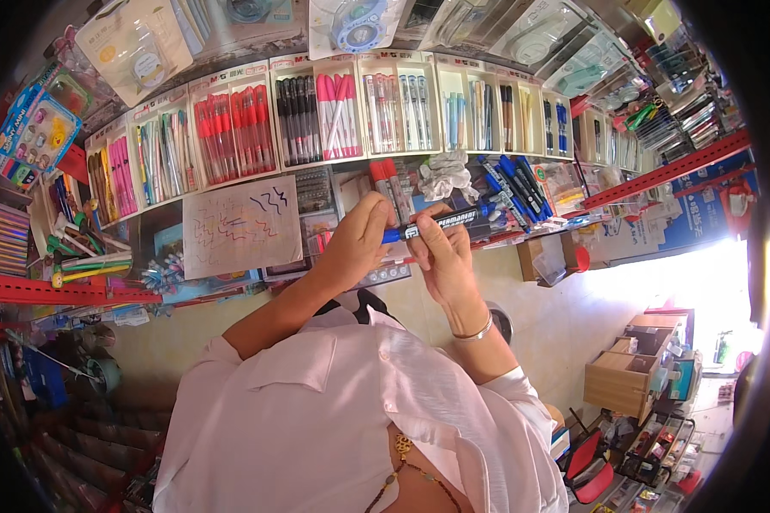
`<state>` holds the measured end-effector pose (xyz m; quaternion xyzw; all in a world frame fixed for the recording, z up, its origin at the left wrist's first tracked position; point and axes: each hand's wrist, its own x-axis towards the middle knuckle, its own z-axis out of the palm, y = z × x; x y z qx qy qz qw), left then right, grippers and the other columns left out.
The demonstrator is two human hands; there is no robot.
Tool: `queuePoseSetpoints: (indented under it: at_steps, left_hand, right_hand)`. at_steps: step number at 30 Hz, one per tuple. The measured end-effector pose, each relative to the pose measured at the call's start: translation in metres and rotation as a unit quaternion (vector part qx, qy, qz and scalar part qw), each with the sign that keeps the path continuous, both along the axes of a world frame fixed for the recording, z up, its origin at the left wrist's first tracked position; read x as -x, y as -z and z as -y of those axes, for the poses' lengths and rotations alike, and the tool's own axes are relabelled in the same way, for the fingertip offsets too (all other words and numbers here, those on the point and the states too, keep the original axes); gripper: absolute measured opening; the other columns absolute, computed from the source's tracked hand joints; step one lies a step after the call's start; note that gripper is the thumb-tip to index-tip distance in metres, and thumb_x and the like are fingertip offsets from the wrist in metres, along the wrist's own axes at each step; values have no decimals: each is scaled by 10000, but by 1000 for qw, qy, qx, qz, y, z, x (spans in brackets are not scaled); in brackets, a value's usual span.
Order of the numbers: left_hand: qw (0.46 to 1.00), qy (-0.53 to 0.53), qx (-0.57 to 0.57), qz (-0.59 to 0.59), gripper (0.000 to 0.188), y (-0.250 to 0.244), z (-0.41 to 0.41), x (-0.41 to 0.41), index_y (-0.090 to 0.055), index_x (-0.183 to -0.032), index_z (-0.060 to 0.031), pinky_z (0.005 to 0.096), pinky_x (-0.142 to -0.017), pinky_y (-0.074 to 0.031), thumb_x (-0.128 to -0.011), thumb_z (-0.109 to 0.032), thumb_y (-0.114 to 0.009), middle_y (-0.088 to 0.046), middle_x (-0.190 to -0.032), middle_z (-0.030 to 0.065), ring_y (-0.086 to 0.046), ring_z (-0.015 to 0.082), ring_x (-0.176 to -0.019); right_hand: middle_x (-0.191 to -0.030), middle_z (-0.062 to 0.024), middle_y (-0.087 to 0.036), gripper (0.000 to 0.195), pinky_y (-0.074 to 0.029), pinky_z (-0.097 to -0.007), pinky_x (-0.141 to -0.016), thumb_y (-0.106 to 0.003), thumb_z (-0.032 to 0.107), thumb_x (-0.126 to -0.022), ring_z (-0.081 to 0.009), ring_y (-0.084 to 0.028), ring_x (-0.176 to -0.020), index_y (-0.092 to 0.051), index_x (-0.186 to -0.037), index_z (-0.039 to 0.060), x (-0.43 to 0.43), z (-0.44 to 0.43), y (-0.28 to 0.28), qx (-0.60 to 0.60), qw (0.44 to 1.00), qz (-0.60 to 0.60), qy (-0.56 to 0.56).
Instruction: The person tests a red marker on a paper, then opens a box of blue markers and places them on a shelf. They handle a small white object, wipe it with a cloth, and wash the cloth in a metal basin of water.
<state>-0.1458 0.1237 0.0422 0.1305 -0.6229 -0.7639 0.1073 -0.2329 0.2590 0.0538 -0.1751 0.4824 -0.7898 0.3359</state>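
A black permanent marker (pixel 452 220) with blue ends is held level in front of my chest. The fingers of my left hand (pixel 363 226) close around its blue end on the left, covering part of it. My right hand (pixel 444 247), with a bangle at the wrist, pinches the printed barrel between thumb and fingers. Just beyond my hands lie red markers (pixel 390 182) and a crumpled white tissue (pixel 447 176). A pile of blue and black markers (pixel 518 187) lies to the right. Left of my hands is a sheet of paper (pixel 231 256) with pen scribbles.
White divided trays (pixel 317 161) of sorted pens curve along the display behind the markers. Packaged stationery (pixel 356 25) stands above them. Red perforated shelf rails (pixel 667 168) edge the right and left. Wooden cabinets (pixel 619 381) stand on the floor at lower right.
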Motion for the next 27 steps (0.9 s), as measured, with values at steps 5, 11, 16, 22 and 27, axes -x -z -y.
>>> queuePoseSetpoints:
  at_steps: [5,11,16,22,27]
  left_hand:
    - [993,-22,81,-85,254,8,-5,1,-444,-916,-85,257,-384,-202,-1072,-271,-371,-306,-557,-33,-254,62,-410]
    - [996,-32,83,24,124,-1,-4,3,-498,-900,-15,336,-587,-391,-987,-96,-463,-468,-723,99,-445,216,-610]
    - [970,-97,208,-77,215,0,-6,8,-512,-908,-19,323,-564,-412,-1037,-171,-433,-507,-685,87,-492,186,-573]
    - [952,-100,273,-99,155,-7,-6,4,-509,-945,4,400,-612,-464,-1020,-126,-473,-606,-767,176,-612,348,-671]
    - [940,-107,301,-116,138,-3,-5,4,-516,-979,-1,415,-608,-470,-1019,-126,-475,-625,-783,196,-631,383,-692]
  right_hand:
    - [-636,33,-453,88,-288,-225,-508,-559,137,-1012,-57,-378,-530,-524,-988,60,-11,3,7,53,998,16,11]
    - [-663,37,-439,110,-299,-228,-522,-515,154,-1035,-49,-369,-563,-508,-952,81,-16,4,11,79,996,29,32]
    - [-696,32,-460,111,-293,-219,-502,-529,140,-1030,-45,-360,-551,-496,-941,82,-18,8,9,111,990,82,26]
    - [-586,53,-379,139,-251,-210,-470,-501,197,-1047,-43,-302,-504,-524,-940,111,-24,12,1,97,988,110,40]
    - [-565,43,-388,184,-251,-228,-457,-504,194,-1046,-52,-305,-482,-533,-885,110,-29,16,-3,103,983,136,60]
